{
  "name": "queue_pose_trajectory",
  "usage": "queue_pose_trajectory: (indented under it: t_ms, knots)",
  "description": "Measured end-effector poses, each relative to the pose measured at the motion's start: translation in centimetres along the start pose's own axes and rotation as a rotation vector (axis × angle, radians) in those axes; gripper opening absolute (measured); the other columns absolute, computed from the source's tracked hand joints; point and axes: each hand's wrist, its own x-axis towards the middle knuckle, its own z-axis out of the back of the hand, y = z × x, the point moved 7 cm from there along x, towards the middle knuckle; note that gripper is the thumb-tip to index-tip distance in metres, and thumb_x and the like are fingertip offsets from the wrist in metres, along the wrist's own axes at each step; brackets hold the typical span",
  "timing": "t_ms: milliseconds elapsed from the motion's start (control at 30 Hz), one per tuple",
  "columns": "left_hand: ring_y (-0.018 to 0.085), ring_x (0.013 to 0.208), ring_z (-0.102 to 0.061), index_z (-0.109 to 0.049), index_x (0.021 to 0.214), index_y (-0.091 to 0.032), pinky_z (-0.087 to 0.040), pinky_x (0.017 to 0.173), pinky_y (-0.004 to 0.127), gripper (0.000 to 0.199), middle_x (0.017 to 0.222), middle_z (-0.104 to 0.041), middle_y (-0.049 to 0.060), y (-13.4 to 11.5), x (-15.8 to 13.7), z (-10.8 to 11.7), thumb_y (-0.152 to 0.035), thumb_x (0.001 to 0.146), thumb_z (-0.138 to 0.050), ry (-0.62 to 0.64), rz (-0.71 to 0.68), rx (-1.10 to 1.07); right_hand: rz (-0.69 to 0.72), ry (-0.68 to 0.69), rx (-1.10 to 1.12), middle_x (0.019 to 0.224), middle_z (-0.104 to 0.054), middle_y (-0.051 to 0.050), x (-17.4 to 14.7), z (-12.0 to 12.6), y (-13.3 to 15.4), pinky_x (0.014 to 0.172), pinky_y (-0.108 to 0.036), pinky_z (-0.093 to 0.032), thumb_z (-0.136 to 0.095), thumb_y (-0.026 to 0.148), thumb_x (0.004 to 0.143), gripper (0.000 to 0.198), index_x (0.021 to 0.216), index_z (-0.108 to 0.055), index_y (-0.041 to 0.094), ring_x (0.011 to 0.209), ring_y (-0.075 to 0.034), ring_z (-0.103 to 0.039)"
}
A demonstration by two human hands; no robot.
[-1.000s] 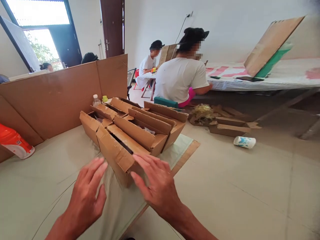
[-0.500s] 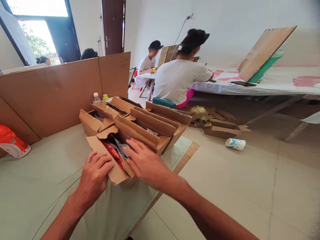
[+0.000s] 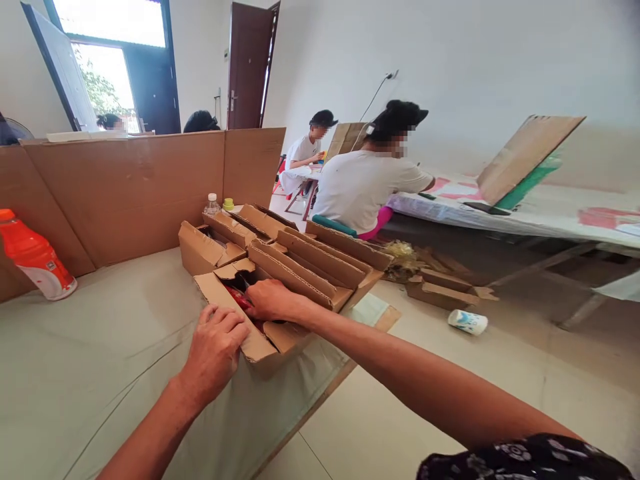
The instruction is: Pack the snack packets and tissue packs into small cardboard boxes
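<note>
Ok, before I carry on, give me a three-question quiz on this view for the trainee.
1. Which hand dips into the nearest box, left or right?
2. True or false: the paper cup stands upright.
3. Fill in: the tall panel behind the orange bottle is made of ____.

Key:
1. The right hand.
2. False; it lies on its side.
3. Cardboard.

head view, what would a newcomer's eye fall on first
Probably the orange-and-white plastic bottle at far left, before the brown cardboard screen. Near the centre, the right hand is inside an open brown cardboard box, the left hand on its left flap.
</note>
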Motion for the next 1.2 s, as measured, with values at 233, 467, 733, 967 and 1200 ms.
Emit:
queue_pose_trajectory:
  t_ms: [233,467,733,967,1200]
  knots:
    - [0.023,0.095,-0.065,-0.065,0.092,-0.019,-0.048,0.092,0.043,0.021,0.098,-0.074,0.005,-0.3,0.4,-0.3,-0.001,0.089,-0.053,0.064,0.009,0.032,-0.067,-0.075,0.003,0.103,-0.078,-0.022,-1.1,1.7,-1.1,0.076,-0.030,-0.053,-0.052,0.019,0.094,0.030,0.099,-0.080,0.010,0.100,-0.030,-0.075]
    - [0.023,0.085,-0.064,-0.065,0.083,-0.018,-0.049,0.087,0.043,0.017,0.084,-0.071,0.005,-1.2,1.1,-1.4,-0.011,0.095,-0.055,0.114,0.009,0.080,-0.075,-0.588,0.149,0.065,-0.071,-0.010,-8.1,9.5,-4.6,0.057,-0.029,-0.042,-0.041,0.045,0.103,0.053,0.064,-0.065,0.019,0.061,-0.018,-0.065]
    - [0.029,0.137,-0.049,-0.045,0.143,-0.013,-0.041,0.112,0.050,0.061,0.148,-0.053,0.019,-1.2,-6.8,1.1,-0.013,0.083,-0.055,0.014,0.227,0.176,0.509,-0.816,0.439,0.042,-0.051,0.000,-9.7,14.8,1.4,0.040,-0.030,-0.030,-0.037,0.078,0.093,0.070,0.048,-0.047,0.026,0.036,-0.011,-0.040]
    - [0.033,0.117,-0.063,-0.065,0.100,-0.020,-0.054,0.095,0.055,0.043,0.126,-0.068,0.017,0.8,-19.6,6.1,-0.002,0.063,-0.054,-0.007,0.408,0.263,0.737,-0.233,-0.092,0.079,-0.077,-0.012,-2.2,11.9,20.6,0.059,-0.028,-0.039,-0.056,0.027,0.095,0.029,0.073,-0.073,0.016,0.073,-0.021,-0.070]
    - [0.026,0.107,-0.069,-0.067,0.101,-0.026,-0.058,0.083,0.040,0.025,0.117,-0.073,0.010,4.7,-22.6,7.9,-0.014,0.087,-0.050,-0.211,0.266,0.409,0.786,-0.525,0.087,0.129,-0.068,0.001,4.3,18.5,30.3,0.075,-0.022,-0.045,-0.045,0.024,0.101,0.032,0.127,-0.064,0.028,0.108,-0.018,-0.067]
